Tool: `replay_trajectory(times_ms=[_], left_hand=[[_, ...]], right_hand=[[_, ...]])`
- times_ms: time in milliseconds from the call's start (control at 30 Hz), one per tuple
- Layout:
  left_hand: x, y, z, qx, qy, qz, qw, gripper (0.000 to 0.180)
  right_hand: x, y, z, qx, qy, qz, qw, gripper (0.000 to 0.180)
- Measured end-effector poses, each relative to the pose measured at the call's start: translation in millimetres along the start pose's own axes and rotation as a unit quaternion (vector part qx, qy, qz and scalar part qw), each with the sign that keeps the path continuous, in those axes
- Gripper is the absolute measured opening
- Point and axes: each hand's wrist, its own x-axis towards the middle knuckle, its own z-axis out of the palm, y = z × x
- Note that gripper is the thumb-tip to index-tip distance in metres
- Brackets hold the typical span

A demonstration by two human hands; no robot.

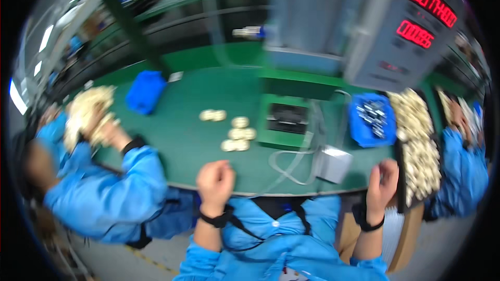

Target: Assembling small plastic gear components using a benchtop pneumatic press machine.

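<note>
My left hand (214, 183) hovers at the front edge of the green work table (187, 148), its fingers curled in. Whatever may be inside those fingers is hidden. Ahead of it, on the tabletop, lie several cream-coloured round pieces in a cluster (238, 135) and a smaller pair (212, 115). My right hand (383, 183) is raised beside the black tray of cream pieces (400, 198). Its fingers bend loosely, with the thumb apart and nothing visible between them. A green fixture with a dark recessed block (286, 118) stands between and beyond my hands.
A blue bin of shiny metal parts (373, 119) sits right of the fixture, near a pale box with a cable (334, 164). Another blue bin (145, 92) lies far left. A grey machine with a red display (406, 31) rises behind. Co-workers (112, 192) work on both sides.
</note>
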Motion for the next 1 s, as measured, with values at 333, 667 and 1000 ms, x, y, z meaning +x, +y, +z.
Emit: replay_trajectory(times_ms=[333,667,1000], left_hand=[[9.9,18.1,-16.5,-0.049,0.018,-0.015,0.999,0.008],[6.5,14.2,-16.9,-0.098,-0.009,-0.077,0.992,0.009],[4.0,12.5,-13.7,-0.138,0.007,-0.103,0.985,0.009]], right_hand=[[5.1,57.9,26.4,0.068,0.003,0.050,0.996,0.045],[8.5,82.7,23.6,0.097,-0.005,0.056,0.994,0.045],[4.4,69.2,26.6,0.111,0.009,0.060,0.992,0.044]])
